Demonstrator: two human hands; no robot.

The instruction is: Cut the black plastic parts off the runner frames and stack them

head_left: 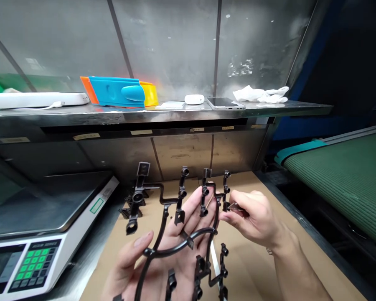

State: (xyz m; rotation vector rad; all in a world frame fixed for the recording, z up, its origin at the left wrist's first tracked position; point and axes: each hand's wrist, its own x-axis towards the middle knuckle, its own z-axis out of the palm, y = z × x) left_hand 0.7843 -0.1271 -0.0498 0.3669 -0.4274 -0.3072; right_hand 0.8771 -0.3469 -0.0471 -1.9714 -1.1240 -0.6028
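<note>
My left hand (163,251) lies palm up under a black plastic sprue frame (175,225) with several small moulded parts on its branches. Its fingers are stretched behind the runners and the thumb presses on a runner near the frame's middle. My right hand (253,217) is closed in a pinch at the frame's right edge, on a small black part (227,205) still on its branch, and a small tool (238,207) that I cannot make out sits between its fingers. A few loose black parts (130,207) lie on the cardboard behind the frame.
Brown cardboard (253,271) covers the bench. A digital scale (34,234) stands at the left. A steel shelf (163,112) above carries a blue-orange-yellow plastic item (119,91), a white case (194,99), a phone (225,103) and white gloves (263,94). A green conveyor belt (347,175) runs at the right.
</note>
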